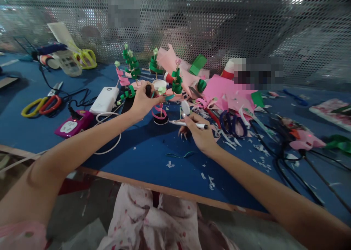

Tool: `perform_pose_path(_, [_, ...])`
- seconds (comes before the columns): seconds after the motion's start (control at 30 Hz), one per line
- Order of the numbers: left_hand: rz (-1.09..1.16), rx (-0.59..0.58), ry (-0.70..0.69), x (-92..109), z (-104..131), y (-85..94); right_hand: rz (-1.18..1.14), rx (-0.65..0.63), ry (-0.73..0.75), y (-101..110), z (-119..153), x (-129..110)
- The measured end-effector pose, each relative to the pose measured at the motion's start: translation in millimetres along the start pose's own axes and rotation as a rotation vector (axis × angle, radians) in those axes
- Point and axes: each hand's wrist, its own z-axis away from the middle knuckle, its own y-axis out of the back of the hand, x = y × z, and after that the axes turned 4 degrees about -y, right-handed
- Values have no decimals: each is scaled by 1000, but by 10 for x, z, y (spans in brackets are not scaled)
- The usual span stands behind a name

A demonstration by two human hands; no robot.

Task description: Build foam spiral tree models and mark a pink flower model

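My left hand (144, 101) is closed around the upper part of a small stick craft with a pink paper spiral (160, 113). Its round black base (161, 121) has a pale rim and is tilted a little over the table. A marker pen (189, 124) with a white barrel and a dark end lies in my right hand (201, 133), fingers closed on it. The pen's tip is at the right edge of the black base. Near my right fingertips shows a white disc (185, 107); whether they hold it I cannot tell.
Green paper spiral crafts (132, 65) stand behind my left hand. Left are a white power bank (104, 100), purple socket block (74, 124) and scissors (41, 105). Pink paper (227, 93), blue-handled scissors (233, 124) and scraps lie right. A perforated metal panel (192, 23) closes the back.
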Motion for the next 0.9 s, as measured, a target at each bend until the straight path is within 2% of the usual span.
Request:
perform_pose_path(0.37, [-14,-6,-9,-38,-3,-4,28,0,16,11,-14,44])
perform_pose_path(0.57, [-76,-4,-29,18,11,-7,21,-12,-1,18,-10,47])
perform_pose_path(0.73, [-127,-13,-60,54,29,-2,59,29,-5,11,5,17])
perform_pose_path(0.9, [-226,-53,-104,50,-5,38,-11,196,9,29,-12,65])
